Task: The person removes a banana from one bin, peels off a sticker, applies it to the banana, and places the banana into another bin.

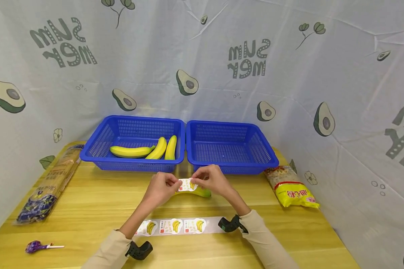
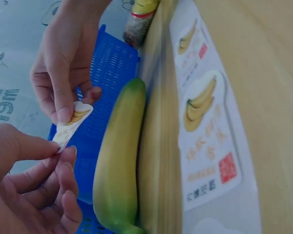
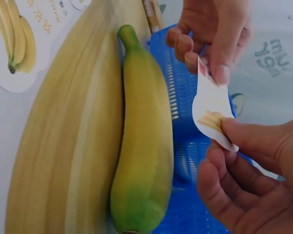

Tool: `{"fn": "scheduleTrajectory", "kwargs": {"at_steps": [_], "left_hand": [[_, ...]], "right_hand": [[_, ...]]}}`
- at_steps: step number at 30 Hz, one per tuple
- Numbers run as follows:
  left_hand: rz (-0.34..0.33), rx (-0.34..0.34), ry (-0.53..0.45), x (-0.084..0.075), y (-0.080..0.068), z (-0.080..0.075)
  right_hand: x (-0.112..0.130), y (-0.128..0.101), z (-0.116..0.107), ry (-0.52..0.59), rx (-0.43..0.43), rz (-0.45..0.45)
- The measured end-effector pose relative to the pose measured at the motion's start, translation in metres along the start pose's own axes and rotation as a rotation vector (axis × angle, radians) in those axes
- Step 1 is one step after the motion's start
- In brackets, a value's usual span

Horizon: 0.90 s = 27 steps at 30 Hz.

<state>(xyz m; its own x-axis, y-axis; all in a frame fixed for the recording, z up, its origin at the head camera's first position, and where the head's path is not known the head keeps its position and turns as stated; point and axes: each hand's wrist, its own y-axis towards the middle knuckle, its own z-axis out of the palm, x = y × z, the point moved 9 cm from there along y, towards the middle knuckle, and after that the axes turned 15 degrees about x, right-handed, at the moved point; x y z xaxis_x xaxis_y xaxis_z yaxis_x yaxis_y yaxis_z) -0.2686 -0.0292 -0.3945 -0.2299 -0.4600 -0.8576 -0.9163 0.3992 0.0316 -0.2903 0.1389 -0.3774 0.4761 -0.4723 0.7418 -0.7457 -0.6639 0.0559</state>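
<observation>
A white sticker printed with bananas (image 1: 187,184) is stretched between both hands above the table. Its left end is pinched by the left hand (image 1: 162,188), thumb against fingers. At the other end, the right hand (image 1: 213,180) pinches it the same way. Just below lies a single yellow banana with green ends (image 3: 144,131), on the wooden table and apart from the sticker; the hands partly cover it in the head view. Nearer the person, a strip of backing paper (image 1: 213,225) carries several more banana stickers (image 2: 202,139); the left forearm partly hides its left end.
Behind the hands stand two blue baskets: the left basket (image 1: 97,160) holds three bananas (image 1: 131,151), and the right basket (image 1: 232,168) shows a bare bottom. A long package (image 1: 50,183) and a lollipop (image 1: 37,246) lie left. On the right is a yellow-labelled bag (image 1: 291,188).
</observation>
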Motion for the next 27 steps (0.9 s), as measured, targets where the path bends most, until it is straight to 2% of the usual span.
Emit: {"fn": "scheduleTrajectory", "kwargs": {"at_steps": [8, 15, 20, 27], "left_hand": [[-0.05, -0.083, 0.161, 0.009, 0.003, 0.0], [-0.077, -0.101, 0.204, 0.015, 0.005, 0.003], [-0.067, -0.123, 0.266, 0.014, 0.004, 0.003], [-0.075, -0.127, 0.289, 0.017, 0.005, 0.004]], "right_hand": [[-0.01, 0.001, 0.0, -0.092, -0.099, 0.073], [-0.017, 0.003, 0.003, -0.095, -0.13, 0.114], [-0.022, 0.004, 0.006, -0.1, -0.132, 0.118], [-0.022, 0.008, 0.005, -0.138, -0.156, 0.106]]}}
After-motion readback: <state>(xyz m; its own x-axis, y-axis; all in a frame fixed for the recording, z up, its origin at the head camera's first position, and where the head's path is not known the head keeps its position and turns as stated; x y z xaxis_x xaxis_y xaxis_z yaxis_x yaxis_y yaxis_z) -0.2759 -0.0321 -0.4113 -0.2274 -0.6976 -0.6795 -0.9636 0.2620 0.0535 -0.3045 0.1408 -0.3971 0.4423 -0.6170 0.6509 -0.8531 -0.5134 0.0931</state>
